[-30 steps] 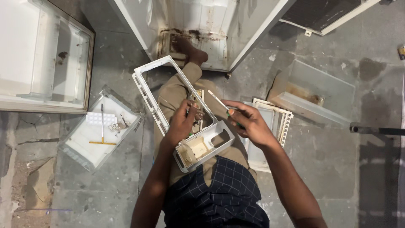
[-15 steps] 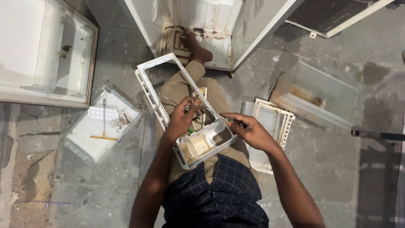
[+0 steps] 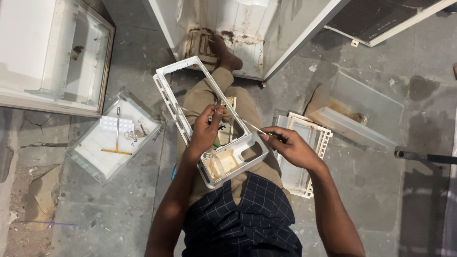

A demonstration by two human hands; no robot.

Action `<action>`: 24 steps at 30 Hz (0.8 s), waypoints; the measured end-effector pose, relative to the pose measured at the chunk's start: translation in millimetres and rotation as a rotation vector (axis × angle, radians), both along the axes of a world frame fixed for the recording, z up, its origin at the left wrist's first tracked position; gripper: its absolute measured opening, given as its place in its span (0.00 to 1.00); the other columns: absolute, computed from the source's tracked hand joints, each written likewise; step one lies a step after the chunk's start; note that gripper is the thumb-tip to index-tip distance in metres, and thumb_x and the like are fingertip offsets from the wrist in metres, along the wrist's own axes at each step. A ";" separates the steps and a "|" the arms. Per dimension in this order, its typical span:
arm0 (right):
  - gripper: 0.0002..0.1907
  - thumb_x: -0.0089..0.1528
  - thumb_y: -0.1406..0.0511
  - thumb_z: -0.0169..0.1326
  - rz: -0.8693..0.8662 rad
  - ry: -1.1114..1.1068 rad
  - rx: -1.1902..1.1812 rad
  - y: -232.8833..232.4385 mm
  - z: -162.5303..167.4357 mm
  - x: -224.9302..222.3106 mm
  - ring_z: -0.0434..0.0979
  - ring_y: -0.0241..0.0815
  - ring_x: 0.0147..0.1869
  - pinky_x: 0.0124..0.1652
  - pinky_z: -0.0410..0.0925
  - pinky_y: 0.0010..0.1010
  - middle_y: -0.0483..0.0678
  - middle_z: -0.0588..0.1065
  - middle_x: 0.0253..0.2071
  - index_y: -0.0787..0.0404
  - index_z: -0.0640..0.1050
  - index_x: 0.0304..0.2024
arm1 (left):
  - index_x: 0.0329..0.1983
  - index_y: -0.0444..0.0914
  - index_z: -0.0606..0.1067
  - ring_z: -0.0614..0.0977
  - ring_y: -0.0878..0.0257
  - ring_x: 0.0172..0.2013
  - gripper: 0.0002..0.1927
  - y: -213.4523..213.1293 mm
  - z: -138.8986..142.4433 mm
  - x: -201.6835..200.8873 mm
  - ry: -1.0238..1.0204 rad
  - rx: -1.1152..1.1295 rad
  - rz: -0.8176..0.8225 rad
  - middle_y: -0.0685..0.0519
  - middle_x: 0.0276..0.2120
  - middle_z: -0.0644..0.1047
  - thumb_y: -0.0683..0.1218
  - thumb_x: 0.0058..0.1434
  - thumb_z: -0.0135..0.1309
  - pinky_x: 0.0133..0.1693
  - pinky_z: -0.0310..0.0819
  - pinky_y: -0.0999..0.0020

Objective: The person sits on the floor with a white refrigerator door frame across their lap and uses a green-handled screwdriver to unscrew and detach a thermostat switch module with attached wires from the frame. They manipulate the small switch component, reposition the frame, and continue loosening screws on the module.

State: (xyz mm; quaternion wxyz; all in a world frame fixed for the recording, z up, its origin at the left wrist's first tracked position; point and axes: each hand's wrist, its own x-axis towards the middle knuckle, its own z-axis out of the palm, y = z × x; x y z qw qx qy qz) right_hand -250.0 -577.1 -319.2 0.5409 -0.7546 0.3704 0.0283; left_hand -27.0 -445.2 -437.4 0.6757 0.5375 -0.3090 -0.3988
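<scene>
From the head camera, looking straight down: the person sat on the grey concrete floor (image 3: 381, 200) with a white plastic housing (image 3: 209, 128) across the lap, a long open frame with a boxed end nearest the body. That boxed end held a cream-coloured insert (image 3: 223, 164) beside an oval cut-out.

The left hand (image 3: 205, 131) was curled over the frame's middle, fingers pinched narrowly on something small at the inner edge; what it was could not be made out. The right hand (image 3: 290, 147) was closed around a thin metal tool (image 3: 254, 128), its tip laid across the frame's right rim.

To the left, a clear shallow tray (image 3: 90, 159) lay on the floor, holding a white ice-cube mould (image 3: 115, 124), a yellow-handled T-shaped tool (image 3: 117, 143) and a few small metal pieces. To the right, a white slatted panel (image 3: 304, 162) lay touching the person's leg, and a clear plastic bin (image 3: 357, 114) sat beyond it. A white cabinet door (image 3: 52, 57) filled the upper left. One bare foot (image 3: 223, 54) rested in the rusted base of the open cabinet (image 3: 247, 28) ahead. Free floor showed at the lower left and far right.
</scene>
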 end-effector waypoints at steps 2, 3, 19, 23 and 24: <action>0.16 0.68 0.62 0.53 -0.095 -0.055 0.045 1.9 -2.5 -3.5 0.72 0.30 0.35 0.37 0.68 0.25 0.40 0.77 0.36 0.60 0.78 0.57 | 0.55 0.33 0.75 0.82 0.68 0.42 0.14 1.1 -0.3 0.0 0.071 -0.013 0.008 0.53 0.41 0.80 0.47 0.75 0.48 0.47 0.76 0.71; 0.16 0.68 0.63 0.53 -0.176 -0.091 0.098 3.9 -5.6 -2.5 0.68 0.30 0.32 0.32 0.64 0.25 0.41 0.74 0.33 0.60 0.78 0.56 | 0.55 0.33 0.75 0.82 0.67 0.42 0.14 1.7 0.8 -0.3 0.057 -0.026 -0.008 0.52 0.41 0.80 0.47 0.74 0.49 0.47 0.77 0.71; 0.21 0.62 0.68 0.66 -0.325 -0.351 -0.069 20.5 -29.7 94.4 0.69 0.24 0.31 0.28 0.65 0.18 0.44 0.76 0.33 0.61 0.64 0.42 | 0.54 0.33 0.77 0.85 0.54 0.45 0.12 4.2 36.3 -1.7 -0.558 -0.051 0.059 0.43 0.45 0.81 0.39 0.68 0.55 0.45 0.78 0.64; 0.20 0.63 0.69 0.65 -0.349 -0.308 -0.046 18.7 -33.8 97.0 0.68 0.25 0.27 0.25 0.62 0.19 0.46 0.76 0.33 0.60 0.64 0.42 | 0.51 0.34 0.78 0.86 0.56 0.44 0.09 1.4 32.4 1.5 -0.453 -0.048 0.038 0.46 0.44 0.82 0.40 0.69 0.55 0.45 0.80 0.66; 0.20 0.61 0.69 0.64 -0.367 -0.317 0.018 17.5 -35.6 96.6 0.67 0.26 0.25 0.22 0.61 0.19 0.45 0.78 0.35 0.60 0.63 0.41 | 0.51 0.34 0.79 0.86 0.56 0.44 0.10 0.9 32.1 1.9 -0.470 -0.050 0.055 0.46 0.44 0.82 0.40 0.69 0.56 0.45 0.80 0.66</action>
